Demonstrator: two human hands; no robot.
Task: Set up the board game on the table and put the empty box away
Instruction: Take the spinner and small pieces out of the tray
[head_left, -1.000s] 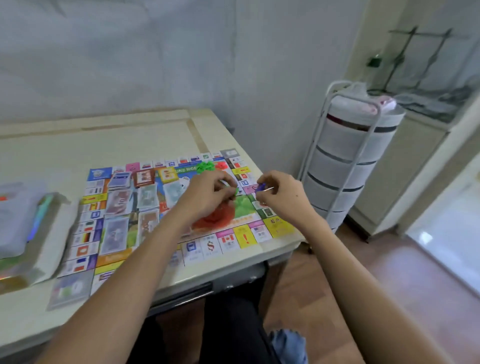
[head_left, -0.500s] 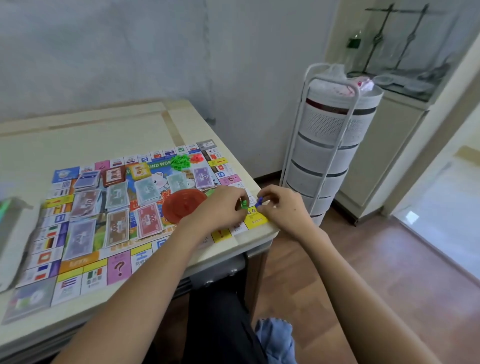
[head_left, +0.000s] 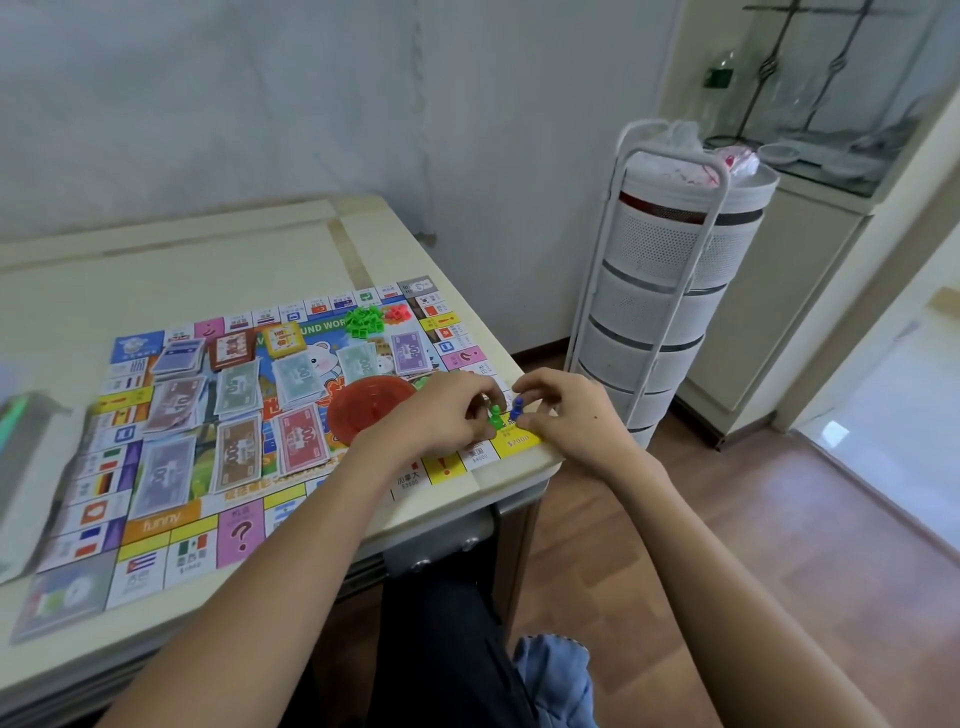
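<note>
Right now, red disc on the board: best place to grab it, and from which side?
Take the red disc by its rim, pinching from above at the near-left edge. It lies flat and low on the board, so nothing else offers a hold. The left hand covers its right edge and money stacks crowd its left, which seems to leave little room for a sideways approach.

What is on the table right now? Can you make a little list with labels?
board: game board lying flat on the table
money: piles of play notes on the board
houses: green pile, red pile near the far edge
red dish: mid-board
left hand: pinches green pawn
right hand: pinches blue pawn
pawn spot: yellow corner square
</note>
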